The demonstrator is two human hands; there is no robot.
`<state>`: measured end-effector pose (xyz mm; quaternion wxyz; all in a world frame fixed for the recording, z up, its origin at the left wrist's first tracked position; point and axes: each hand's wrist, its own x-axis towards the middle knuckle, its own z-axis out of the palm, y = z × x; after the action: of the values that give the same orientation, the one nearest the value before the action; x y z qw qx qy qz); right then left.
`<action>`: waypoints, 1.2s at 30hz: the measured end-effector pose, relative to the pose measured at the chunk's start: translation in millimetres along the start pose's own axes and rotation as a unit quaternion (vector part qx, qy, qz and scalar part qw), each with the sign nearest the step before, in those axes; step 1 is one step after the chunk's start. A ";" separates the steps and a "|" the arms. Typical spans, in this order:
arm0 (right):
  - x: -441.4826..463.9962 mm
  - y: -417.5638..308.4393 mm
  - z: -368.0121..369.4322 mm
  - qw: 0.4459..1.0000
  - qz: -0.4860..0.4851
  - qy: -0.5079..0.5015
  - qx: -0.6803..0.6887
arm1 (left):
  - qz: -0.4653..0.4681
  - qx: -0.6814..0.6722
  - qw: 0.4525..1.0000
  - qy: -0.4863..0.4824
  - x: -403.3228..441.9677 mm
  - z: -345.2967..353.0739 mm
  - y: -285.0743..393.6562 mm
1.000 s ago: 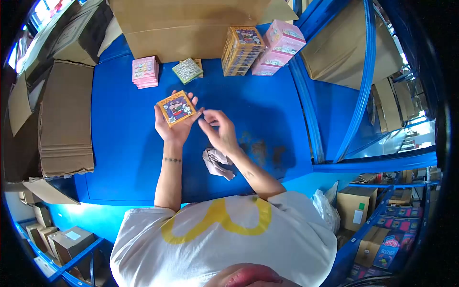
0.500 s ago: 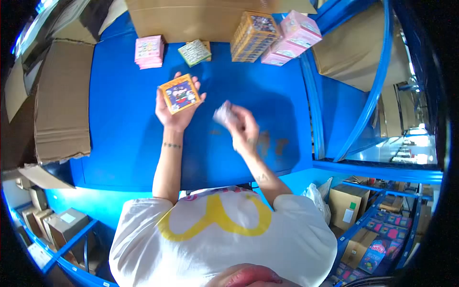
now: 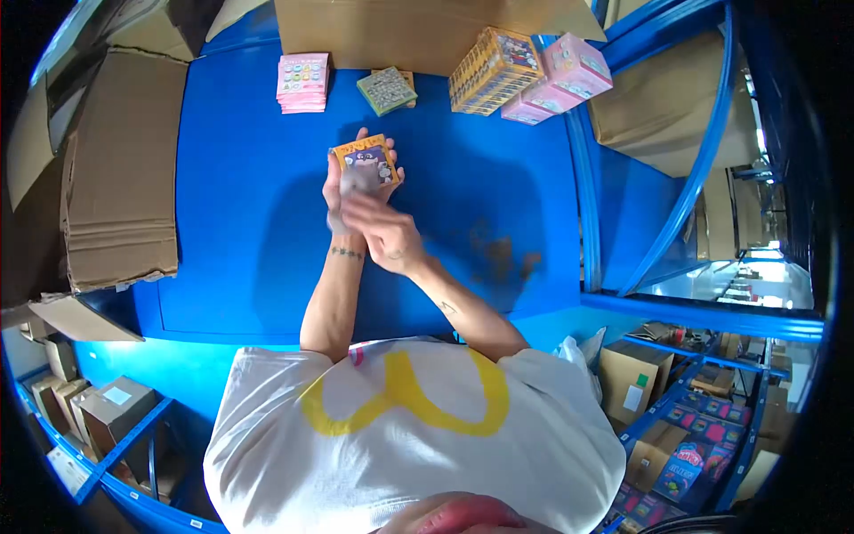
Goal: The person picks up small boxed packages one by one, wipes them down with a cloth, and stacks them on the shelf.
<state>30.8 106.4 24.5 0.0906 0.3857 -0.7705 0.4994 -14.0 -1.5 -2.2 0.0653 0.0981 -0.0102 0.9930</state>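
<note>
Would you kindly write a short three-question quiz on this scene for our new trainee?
1. Which hand holds the orange-bordered box: (a) the left, or (b) the right?

2. True or false: the green patterned box lies between the stack of flat pink boxes and the stack of orange boxes.

3. Fill the gap: the right hand holds a blurred greyish ____ over the front of the held box.

Key: 1. (a), the left hand. 2. True. 3. Cloth.

The blue table (image 3: 249, 160) bears a pink pile (image 3: 302, 83), orange boxes (image 3: 489, 78) and larger pink boxes (image 3: 576, 68).
</note>
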 end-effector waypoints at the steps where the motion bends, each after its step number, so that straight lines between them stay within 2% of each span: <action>1: -7.2 -2.2 -8.4 0.994 0.014 -0.047 0.100 | -0.012 -0.008 1.000 -0.016 4.9 3.5 -1.4; 3: -18.8 -12.7 -32.7 0.936 0.210 0.049 0.277 | -0.021 -0.029 0.999 -0.009 6.5 6.6 -9.7; 4: -4.1 -27.7 -46.6 0.936 0.210 0.049 0.278 | -0.032 -0.044 0.999 0.001 5.9 7.9 -14.8; 6: 31.0 -45.0 -68.6 0.914 0.199 0.253 0.247 | -0.057 -0.071 0.996 0.023 0.5 8.8 -22.9; 7: 43.8 -30.4 -68.5 0.962 0.110 0.226 0.107 | -0.060 -0.068 0.996 0.024 -3.3 8.8 -25.0; 8: 51.3 -17.3 -64.6 0.980 0.018 0.193 -0.037 | -0.067 -0.064 0.995 0.026 -7.3 8.3 -27.1; 9: 48.9 -12.3 -49.9 0.979 0.017 0.198 -0.037 | -0.075 -0.060 0.995 0.028 -10.9 7.8 -28.5; 11: 42.9 -0.7 -17.4 0.947 -0.039 0.108 -0.300 | -0.089 -0.055 0.994 0.030 -17.9 5.7 -30.1; 12: 37.5 0.9 -13.8 0.947 -0.039 0.109 -0.299 | -0.088 -0.053 0.994 0.029 -22.3 3.8 -29.9; 16: 8.7 -5.7 7.5 0.974 -0.024 0.131 -0.184 | -0.071 -0.198 0.977 0.035 -48.1 -7.3 -21.6; 22: -26.0 -20.4 -11.0 0.997 0.001 0.052 -0.059 | -0.120 -0.068 0.990 0.033 -52.2 3.4 -12.1; 24: -40.6 -23.9 -35.1 0.998 0.000 0.036 -0.053 | -0.130 -0.056 0.990 -0.009 -44.6 5.8 -5.1; 25: -49.9 -22.9 -52.8 0.976 0.178 0.050 0.113 | -0.134 -0.051 0.989 -0.032 -37.4 7.4 -2.4; 26: -54.1 -20.4 -63.1 0.896 0.344 0.059 0.275 | -0.136 -0.047 0.988 -0.054 -30.4 8.8 -2.3; 28: -32.1 -28.9 -75.0 0.844 0.246 0.239 0.412 | -0.135 -0.038 0.989 -0.034 -27.5 20.3 -8.0; 29: -17.0 -30.3 -76.9 0.845 0.250 0.236 0.411 | -0.129 -0.026 0.991 -0.009 -29.3 29.0 -10.5; 30: 1.1 -29.3 -73.9 0.907 0.179 0.260 0.280 | -0.122 -0.013 0.992 0.018 -32.8 35.7 -11.5; 31: 13.8 -26.2 -65.8 0.945 0.102 0.276 0.143 | -0.114 0.001 0.992 0.046 -38.1 37.6 -10.5; 32: 18.6 -16.1 -52.9 0.967 0.067 0.244 0.027 | -0.110 0.003 0.993 0.049 -43.0 26.8 -6.8; 34: 26.3 -5.9 -19.3 0.971 -0.021 0.170 -0.164 | -0.084 -0.046 0.995 0.020 -46.4 -20.6 2.1; 36: 11.6 -3.0 16.4 0.965 0.010 0.188 -0.185 | -0.057 -0.099 0.993 -0.018 -38.4 -52.7 5.2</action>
<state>28.9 86.2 24.7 0.2983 0.2537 -0.8225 0.4125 12.5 -9.7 -61.4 0.1309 0.1095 -0.1045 0.9798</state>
